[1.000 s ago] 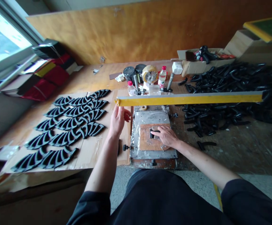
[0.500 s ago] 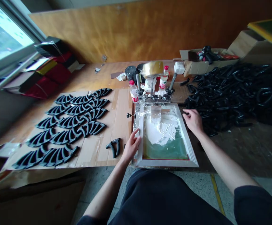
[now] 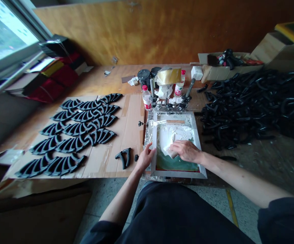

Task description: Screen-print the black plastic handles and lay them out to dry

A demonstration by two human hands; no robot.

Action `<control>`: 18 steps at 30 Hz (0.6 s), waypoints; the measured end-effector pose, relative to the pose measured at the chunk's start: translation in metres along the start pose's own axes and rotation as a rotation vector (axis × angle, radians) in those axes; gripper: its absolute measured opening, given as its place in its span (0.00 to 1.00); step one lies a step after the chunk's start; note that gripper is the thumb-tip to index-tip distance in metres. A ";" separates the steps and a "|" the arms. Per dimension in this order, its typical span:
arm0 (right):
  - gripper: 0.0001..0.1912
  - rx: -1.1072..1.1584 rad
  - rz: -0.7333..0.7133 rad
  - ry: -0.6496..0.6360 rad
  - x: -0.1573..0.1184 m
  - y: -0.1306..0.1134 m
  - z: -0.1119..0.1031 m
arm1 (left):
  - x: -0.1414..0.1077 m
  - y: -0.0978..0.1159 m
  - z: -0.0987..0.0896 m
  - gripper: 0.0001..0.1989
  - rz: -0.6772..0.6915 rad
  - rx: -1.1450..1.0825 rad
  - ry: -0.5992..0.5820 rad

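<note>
A silk-screen frame (image 3: 203, 169) with a pale metal border and green mesh lies in front of me, white ink (image 3: 165, 135) spread over its upper part. My right hand (image 3: 187, 150) is closed around a pale, translucent squeegee (image 3: 171, 153), its lower edge in the ink. My left hand (image 3: 146, 157) grips the frame's left side, fingertips along the border. To its left, a pair of black curved handle-like parts (image 3: 123, 157) sits on the cardboard sheet (image 3: 131, 112). What lies beneath the screen is hidden.
Rows of similar black parts (image 3: 72, 140) cover the cardboard at left. A dark heap of parts (image 3: 248, 105) fills the right. Behind the screen stand a clamp stand (image 3: 168, 107), a red-capped bottle (image 3: 147, 98), black tubs (image 3: 143, 78) and a tape roll (image 3: 171, 76).
My right hand has moved from beyond the frame's right side onto the screen and taken hold of the squeegee, now nearer me. The frame's near end has shifted slightly left; my left hand stays beside it.
</note>
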State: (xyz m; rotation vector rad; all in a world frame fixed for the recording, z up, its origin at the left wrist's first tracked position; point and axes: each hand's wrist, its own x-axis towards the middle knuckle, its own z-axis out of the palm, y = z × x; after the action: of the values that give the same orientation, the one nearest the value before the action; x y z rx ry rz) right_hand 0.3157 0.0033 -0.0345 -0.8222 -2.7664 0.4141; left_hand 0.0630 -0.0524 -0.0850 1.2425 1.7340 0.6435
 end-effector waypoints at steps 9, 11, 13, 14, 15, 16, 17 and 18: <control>0.18 -0.019 0.094 0.189 0.000 -0.002 0.011 | -0.001 0.000 0.002 0.29 -0.001 -0.058 0.009; 0.18 0.010 0.054 0.164 -0.007 -0.005 0.016 | -0.001 0.000 0.002 0.29 0.002 -0.075 0.004; 0.14 0.053 0.099 0.141 -0.005 -0.005 0.012 | -0.001 0.002 0.001 0.29 0.002 -0.087 -0.003; 0.13 0.072 0.148 0.151 0.001 -0.003 0.006 | -0.001 0.004 0.000 0.29 0.003 -0.093 -0.012; 0.14 0.085 0.203 0.174 0.010 0.000 -0.002 | -0.002 0.007 -0.003 0.30 0.008 -0.101 -0.025; 0.17 0.089 0.258 0.204 0.021 0.005 -0.012 | -0.004 0.011 -0.006 0.31 0.015 -0.115 -0.044; 0.21 0.084 0.309 0.236 0.033 0.012 -0.022 | -0.007 0.016 -0.009 0.32 0.025 -0.138 -0.065; 0.26 0.074 0.354 0.264 0.043 0.020 -0.033 | -0.010 0.023 -0.014 0.34 0.035 -0.170 -0.085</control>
State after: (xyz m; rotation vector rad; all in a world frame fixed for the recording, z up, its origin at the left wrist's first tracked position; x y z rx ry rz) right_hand 0.3005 0.0499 -0.0042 -1.2531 -2.3527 0.4289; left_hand 0.0627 -0.0527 -0.0567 1.1668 1.5577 0.7324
